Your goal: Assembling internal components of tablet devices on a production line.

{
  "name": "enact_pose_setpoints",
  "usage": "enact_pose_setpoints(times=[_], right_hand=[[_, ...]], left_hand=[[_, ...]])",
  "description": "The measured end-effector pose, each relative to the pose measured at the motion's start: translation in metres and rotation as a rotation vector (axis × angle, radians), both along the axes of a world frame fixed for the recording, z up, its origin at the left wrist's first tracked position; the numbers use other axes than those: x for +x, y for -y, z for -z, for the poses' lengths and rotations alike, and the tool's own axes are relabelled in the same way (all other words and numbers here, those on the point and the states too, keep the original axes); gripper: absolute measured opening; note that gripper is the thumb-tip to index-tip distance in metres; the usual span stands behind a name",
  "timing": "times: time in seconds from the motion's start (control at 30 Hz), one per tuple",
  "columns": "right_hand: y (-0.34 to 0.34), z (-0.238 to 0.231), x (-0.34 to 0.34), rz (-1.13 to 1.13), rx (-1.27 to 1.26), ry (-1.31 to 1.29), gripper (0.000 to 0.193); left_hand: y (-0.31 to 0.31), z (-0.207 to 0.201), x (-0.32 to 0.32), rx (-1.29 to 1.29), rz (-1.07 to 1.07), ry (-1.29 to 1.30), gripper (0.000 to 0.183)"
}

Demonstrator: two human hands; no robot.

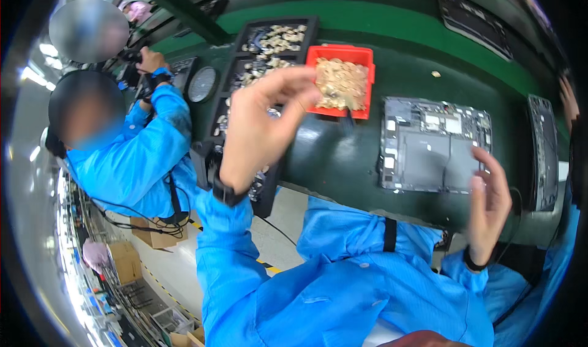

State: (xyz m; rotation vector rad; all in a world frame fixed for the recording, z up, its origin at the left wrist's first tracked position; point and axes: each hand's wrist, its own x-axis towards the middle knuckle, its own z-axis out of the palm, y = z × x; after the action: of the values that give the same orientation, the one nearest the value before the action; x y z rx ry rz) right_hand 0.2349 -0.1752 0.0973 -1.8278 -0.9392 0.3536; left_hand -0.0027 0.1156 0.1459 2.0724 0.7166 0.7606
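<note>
My left hand (260, 123) pinches something too small to identify, fingers together, near the red bin (340, 79) of small, light, stiff parts. Right hand (490, 209) open beside the fragile tablet (432, 148); grip edges only.

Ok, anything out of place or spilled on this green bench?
One small pale piece lies alone on the green bench, right of the red tray of gold-coloured parts, as if strayed. The opened tablet lies flat and square. Nothing else stands out.

Brown cardboard boxes (125, 258) on floor
</note>
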Motion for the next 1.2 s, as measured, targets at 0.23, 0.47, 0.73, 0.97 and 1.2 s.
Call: enact_pose_setpoints(times=[0.23,0.47,0.73,0.97,1.2], right_hand=[[-0.055,0.005,-0.05,-0.343,0.118,-0.441,0.022],[-0.053,0.017,-0.048,-0.21,0.104,-0.39,0.019],[-0.054,0.021,-0.042,-0.275,0.101,-0.299,0.014],[-0.061,0.026,-0.039,-0.36,0.118,-0.107,0.012],[-0.068,0.017,-0.043,-0.345,-0.013,-0.609,0.015]], left_hand=[[0.081,0.038,0.037,-0.411,0.22,0.1,0.017],[0.116,0.068,0.047,-0.238,0.05,0.207,0.024],[0.105,0.063,0.041,-0.3,0.195,0.165,0.022],[0.095,0.056,0.034,-0.189,0.217,0.106,0.014],[0.08,0.059,0.042,0.111,0.153,0.178,0.013]])
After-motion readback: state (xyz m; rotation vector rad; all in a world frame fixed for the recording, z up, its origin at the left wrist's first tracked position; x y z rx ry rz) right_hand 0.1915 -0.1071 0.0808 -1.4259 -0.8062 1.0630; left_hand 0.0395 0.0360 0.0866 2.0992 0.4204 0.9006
